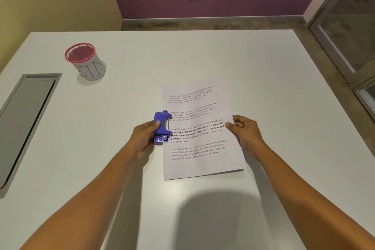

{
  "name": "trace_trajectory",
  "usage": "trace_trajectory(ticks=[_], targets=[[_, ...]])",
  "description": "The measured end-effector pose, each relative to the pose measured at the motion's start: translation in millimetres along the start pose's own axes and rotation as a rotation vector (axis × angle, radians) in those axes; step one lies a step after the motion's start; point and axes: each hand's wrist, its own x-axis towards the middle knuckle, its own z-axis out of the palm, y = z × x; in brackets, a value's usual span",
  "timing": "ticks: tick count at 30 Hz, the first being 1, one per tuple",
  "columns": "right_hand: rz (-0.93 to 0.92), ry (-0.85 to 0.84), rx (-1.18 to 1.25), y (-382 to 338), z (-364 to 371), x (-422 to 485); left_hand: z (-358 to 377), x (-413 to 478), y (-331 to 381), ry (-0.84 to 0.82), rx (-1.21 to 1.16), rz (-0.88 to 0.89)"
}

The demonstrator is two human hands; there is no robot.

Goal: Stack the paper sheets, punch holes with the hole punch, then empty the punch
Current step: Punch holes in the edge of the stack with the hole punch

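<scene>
A stack of white printed paper sheets point(199, 134) lies on the white table point(263, 79), slightly turned. A blue hole punch point(162, 127) sits at the stack's left edge, its jaws over the paper margin. My left hand point(145, 136) grips the punch from the left, thumb on top of its lever. My right hand point(242, 130) pinches the right edge of the stack, thumb on the printed side and fingers curled beneath.
A grey mesh bin with a pink rim point(86, 62) stands at the far left of the table. A grey recessed cable hatch point(24, 119) is set into the table's left side. Floor and a glass door lie beyond the right edge.
</scene>
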Motion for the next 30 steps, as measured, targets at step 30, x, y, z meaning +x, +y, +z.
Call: trace_trajectory(ticks=[30], targets=[[0.083,0.125,-0.215,11.9,1.3,0.8,23.5,18.6,11.6,0.349,0.295,0.052]])
